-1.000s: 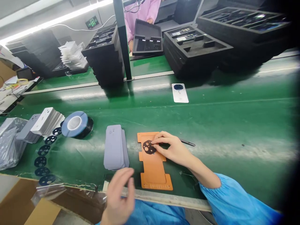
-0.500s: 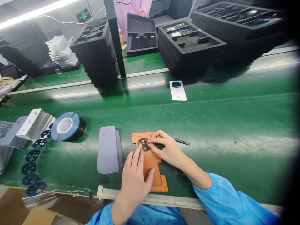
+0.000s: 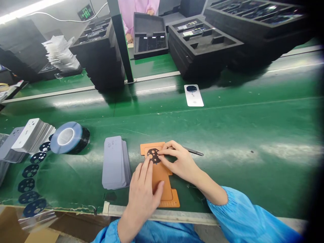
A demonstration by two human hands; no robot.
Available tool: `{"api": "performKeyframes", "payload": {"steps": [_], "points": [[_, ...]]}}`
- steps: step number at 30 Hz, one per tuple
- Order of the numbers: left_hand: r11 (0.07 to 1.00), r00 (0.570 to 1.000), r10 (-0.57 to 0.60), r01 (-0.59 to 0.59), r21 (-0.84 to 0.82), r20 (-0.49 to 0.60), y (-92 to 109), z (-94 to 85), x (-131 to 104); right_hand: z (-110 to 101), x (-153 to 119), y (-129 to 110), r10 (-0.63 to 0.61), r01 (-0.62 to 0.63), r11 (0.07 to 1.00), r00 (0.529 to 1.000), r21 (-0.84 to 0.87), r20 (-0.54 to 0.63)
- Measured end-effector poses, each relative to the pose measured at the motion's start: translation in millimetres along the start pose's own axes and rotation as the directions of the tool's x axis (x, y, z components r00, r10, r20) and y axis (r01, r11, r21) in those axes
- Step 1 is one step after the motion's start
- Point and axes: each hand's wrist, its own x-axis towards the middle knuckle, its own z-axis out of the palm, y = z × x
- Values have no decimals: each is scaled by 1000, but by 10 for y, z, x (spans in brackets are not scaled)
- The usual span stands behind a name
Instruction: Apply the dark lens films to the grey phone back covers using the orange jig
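Observation:
A black round sticker with several holes [image 3: 153, 156] lies over the upper part of an orange phone-shaped plate [image 3: 163, 184]. My right hand [image 3: 178, 160] pinches the sticker's right edge between thumb and forefinger. Stretched out over the plate's left side, my left hand [image 3: 144, 190] is open, its fingertips touching the sticker's lower left edge. Dark tweezers [image 3: 196, 152] lie just behind my right hand, one end hidden by it. To the left of my left hand rests a stack of grey-lilac phone back panels [image 3: 113, 165].
A tape roll [image 3: 72, 136] trails a clear strip of black round stickers [image 3: 30, 171] over the bench's front edge. Beside it stand white panels [image 3: 27, 136]. One white panel [image 3: 194, 98] lies farther back. Black trays [image 3: 202, 50] line the back, where a person in pink [image 3: 138, 6] holds a tray.
The view has shifted slightly, so the bench things sit a little farther left. Both hands keep nearly the same place on the sticker and plate.

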Motion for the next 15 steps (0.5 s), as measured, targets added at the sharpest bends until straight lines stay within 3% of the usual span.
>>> {"api": "performKeyframes", "payload": {"steps": [4, 9, 15], "points": [[999, 1000, 24, -25, 31, 8, -10, -45, 48, -1, 7, -10, 40, -39, 998, 999, -51, 14], [999, 1000, 25, -26, 37, 16, -14, -72, 65, -109, 48, -53, 196, -182, 973, 976, -145, 91], [1000, 999, 0, -1, 26, 41, -22, -92, 50, -216, 50, -17, 289, -272, 954, 945, -124, 150]]}}
